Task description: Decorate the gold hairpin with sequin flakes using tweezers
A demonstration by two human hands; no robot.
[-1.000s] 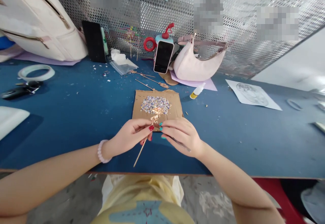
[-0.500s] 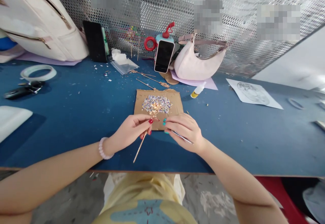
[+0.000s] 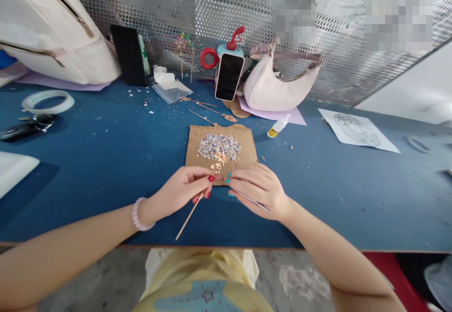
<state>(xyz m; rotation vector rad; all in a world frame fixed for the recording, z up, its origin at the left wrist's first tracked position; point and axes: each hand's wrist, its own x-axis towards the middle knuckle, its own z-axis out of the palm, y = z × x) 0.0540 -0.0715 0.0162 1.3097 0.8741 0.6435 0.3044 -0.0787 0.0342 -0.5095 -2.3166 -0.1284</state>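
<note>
Stick: swinging its lower end out to the left compared with half a second ago, it now slants down closer to the near edge of the worktop.
Gold ornament: up at the stick's top end, above the near half of the cardboard; it overlaps the near side of the bead pile in view, and whether they touch, you can't tell.
Left hand: thumb and fingertips pinch the stick right under the ornament, the other fingers curled beneath.
Right hand: fingers drawn together, gripping a thin metal tool whose back end runs out under the palm; its tip is too small to read.
Gap between fingertips: wider than a second ago, right ones now just beside the left, not touching, by the cardboard's near edge.
Loose bits: the pile spreads over the cardboard's middle, while a small bottle sits beyond its right edge and other sticks past its far edge.
Danger: a dip of the ornament could rake the pile and scatter it; a loosening pinch could let the stick roll, spoiling the aim of the tool; and that long lower end could catch clothing at the worktop's near edge.
</note>
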